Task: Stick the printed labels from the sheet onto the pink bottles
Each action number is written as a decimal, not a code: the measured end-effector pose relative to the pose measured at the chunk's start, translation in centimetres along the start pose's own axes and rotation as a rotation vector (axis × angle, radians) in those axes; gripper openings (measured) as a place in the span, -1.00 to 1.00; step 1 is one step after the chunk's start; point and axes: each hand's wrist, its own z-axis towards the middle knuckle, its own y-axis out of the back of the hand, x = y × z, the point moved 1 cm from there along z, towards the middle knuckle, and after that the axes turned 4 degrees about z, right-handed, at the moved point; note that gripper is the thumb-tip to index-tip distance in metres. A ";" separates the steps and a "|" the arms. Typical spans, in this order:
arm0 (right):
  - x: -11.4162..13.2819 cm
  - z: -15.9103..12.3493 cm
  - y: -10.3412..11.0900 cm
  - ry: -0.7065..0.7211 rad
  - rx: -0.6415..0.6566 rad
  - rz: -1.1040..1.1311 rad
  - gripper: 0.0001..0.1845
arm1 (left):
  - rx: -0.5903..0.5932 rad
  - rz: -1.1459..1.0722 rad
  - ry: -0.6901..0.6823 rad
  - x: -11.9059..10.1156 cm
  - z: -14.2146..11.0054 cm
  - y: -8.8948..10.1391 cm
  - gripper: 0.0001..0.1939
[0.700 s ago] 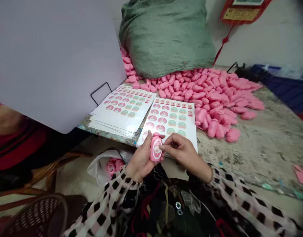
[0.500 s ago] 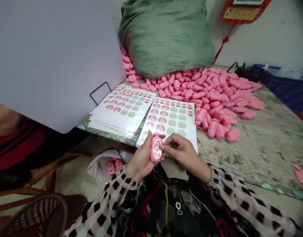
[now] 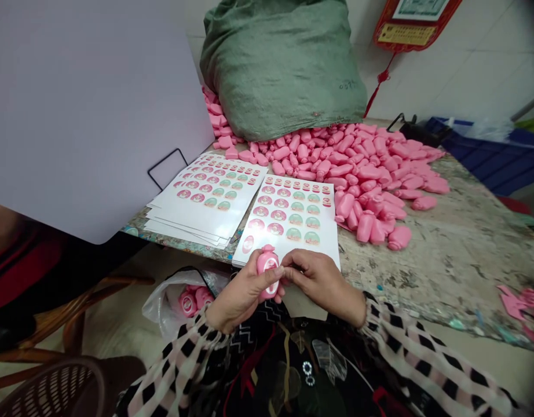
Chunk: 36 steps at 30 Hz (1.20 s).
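My left hand (image 3: 238, 295) is closed round a small pink bottle (image 3: 267, 266) with a round sticker on its face, held upright over my lap. My right hand (image 3: 319, 281) touches the bottle from the right, its fingers curled and pressing on the sticker. Just beyond my hands a sticker sheet (image 3: 293, 223) lies at the table's near edge. A stack of sticker sheets (image 3: 206, 200) lies to its left. A big heap of pink bottles (image 3: 358, 168) spreads across the table behind.
A green sack (image 3: 284, 63) stands at the back of the table. A large white board (image 3: 88, 110) leans at the left. A plastic bag with labelled pink bottles (image 3: 186, 298) hangs below the table edge. A woven basket (image 3: 54, 394) sits bottom left.
My hands and the bottle have dropped slightly lower and closer to me. My left thumb now lies across the bottle's face. The view has tilted a little.
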 end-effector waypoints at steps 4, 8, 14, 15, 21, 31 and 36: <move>-2.2 0.4 2.2 -0.128 -0.130 -0.142 -0.77 | -0.056 0.007 -0.032 0.0 -1.5 1.3 -0.65; -5.2 0.5 5.4 -0.313 -0.286 -0.294 -0.69 | -0.231 -0.029 -0.028 0.6 -3.5 3.9 -0.64; -7.0 1.8 8.0 -0.560 -0.456 -0.777 -0.54 | -0.697 0.022 -0.049 4.0 -5.6 9.0 -0.65; -7.1 2.2 8.0 -0.585 -0.431 -0.814 -0.52 | -0.739 0.075 -0.046 4.7 -5.9 10.0 -0.65; -8.1 3.2 7.1 -0.676 -0.321 -0.802 -0.45 | -0.956 0.586 0.058 7.8 -6.6 15.4 -0.58; -4.7 2.1 7.7 -0.440 -0.650 -0.432 -0.69 | -0.942 0.971 -0.249 4.4 -6.8 12.2 -0.52; 1.3 1.9 2.7 -0.281 -0.072 0.402 -0.82 | -0.646 0.847 -0.372 0.7 -6.4 5.5 -0.45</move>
